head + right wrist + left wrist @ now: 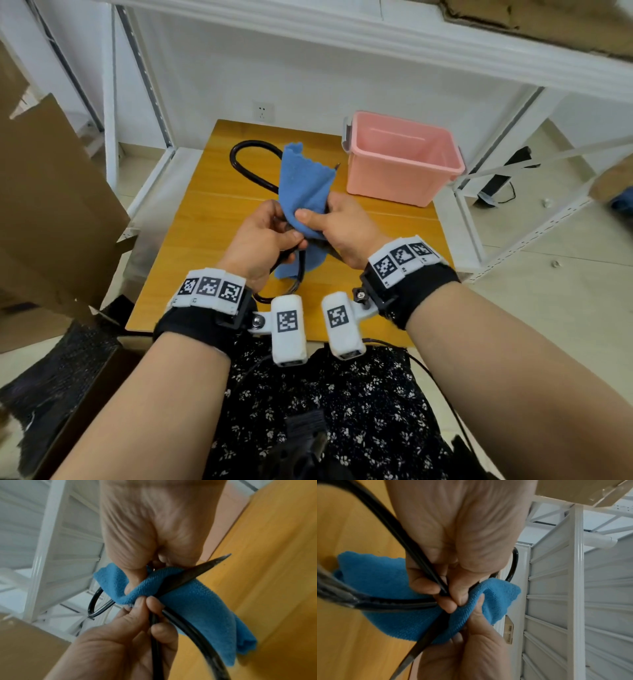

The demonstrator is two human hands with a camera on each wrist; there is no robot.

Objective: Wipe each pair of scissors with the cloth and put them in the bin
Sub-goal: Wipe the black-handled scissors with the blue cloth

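Scissors (255,171) (black, large loop handles) held up over mid-bench (205,240), not resting on it; one loop is seen toward the far edge behind the cloth (305,181), the other hangs near the front edge by the wrists.

L hand (263,240): fingers curled, pinching the black shank just by the pivot. Judged as the anchor grip, so the tool doesn't twist while rubbed and the fingers stay off the edge.

R hand (337,224): thumb and fingers pinched on the cloth, which is folded round the blade. Wrist view shows the blade tip (221,559) poking out past the fold, pointing away from both palms. Fold round both faces is prob. so one stroke cleans both sides w/ fabric between skin and steel.

Blades appear closed, but pivot is hidden by cloth and fingers, so not certain.

Bin (404,161), pink, open top, stands at far right corner of bench, well apart from the hands; as far as can be seen nothing lies in it. Placed on the R side, so drop-off is prob. a short reach for the R hand once wiping ends.

Step judged: wiping of this pair underway, blade portion. Handles appear not covered by cloth. No other pair seen on the bench.

Risk: exposed tip near the R palm if the cloth slips.
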